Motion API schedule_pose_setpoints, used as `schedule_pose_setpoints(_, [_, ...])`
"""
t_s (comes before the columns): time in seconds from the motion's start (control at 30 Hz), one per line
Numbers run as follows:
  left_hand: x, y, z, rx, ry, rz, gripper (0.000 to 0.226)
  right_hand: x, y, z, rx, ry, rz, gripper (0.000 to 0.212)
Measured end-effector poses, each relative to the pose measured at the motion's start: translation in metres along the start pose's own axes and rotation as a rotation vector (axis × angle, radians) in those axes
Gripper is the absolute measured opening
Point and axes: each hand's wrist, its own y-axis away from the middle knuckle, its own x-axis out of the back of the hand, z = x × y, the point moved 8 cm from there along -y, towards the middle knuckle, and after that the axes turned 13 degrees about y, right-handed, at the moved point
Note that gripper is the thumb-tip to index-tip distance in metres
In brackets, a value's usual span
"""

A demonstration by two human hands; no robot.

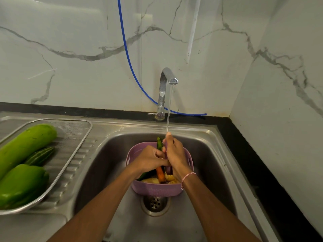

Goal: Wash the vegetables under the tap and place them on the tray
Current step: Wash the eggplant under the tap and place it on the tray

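Water runs from the steel tap (168, 79) down onto my hands. Both hands hold one slim green vegetable (159, 143) over a purple basket (157, 190) that stands in the sink (104, 163). My left hand (151, 158) grips its lower part and my right hand (173, 152) wraps its upper part, where the stream lands. In the basket lie a carrot (160, 174), yellowish pieces (151, 180) and a dark purple vegetable (169, 170), partly hidden by my hands. On the left, a metal mesh tray (75, 137) carries a long green gourd (26, 145), a striped green vegetable (40, 156) and a green capsicum (21, 184).
The sink drain (155, 202) sits just in front of the basket. A blue hose (129, 58) hangs down the marble wall behind the tap. A black counter edge (258, 163) runs along the right of the sink.
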Motion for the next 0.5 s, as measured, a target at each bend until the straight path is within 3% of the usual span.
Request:
schedule_pose_setpoints(0.1, [-0.002,-0.001,-0.004,0.015,-0.055,-0.015,0.013,0.002,0.001,0.002,-0.072,-0.013,-0.034,0.058])
schedule_pose_setpoints(0.2, [0.001,-0.002,-0.004,0.04,-0.044,0.027,0.014,-0.001,0.003,-0.002,-0.056,-0.036,-0.078,0.02])
schedule_pose_setpoints(0.3, [0.007,-0.002,-0.003,0.035,-0.078,0.089,0.027,-0.01,0.008,-0.009,0.021,-0.014,-0.134,0.03])
schedule_pose_setpoints(0.4, [0.003,-0.002,-0.003,0.016,-0.196,0.047,0.034,-0.005,0.01,-0.011,0.045,0.014,-0.078,0.018])
schedule_pose_setpoints(0.5, [0.004,-0.002,-0.005,0.043,-0.201,0.024,0.035,-0.001,0.008,-0.009,0.035,0.057,-0.056,0.018])
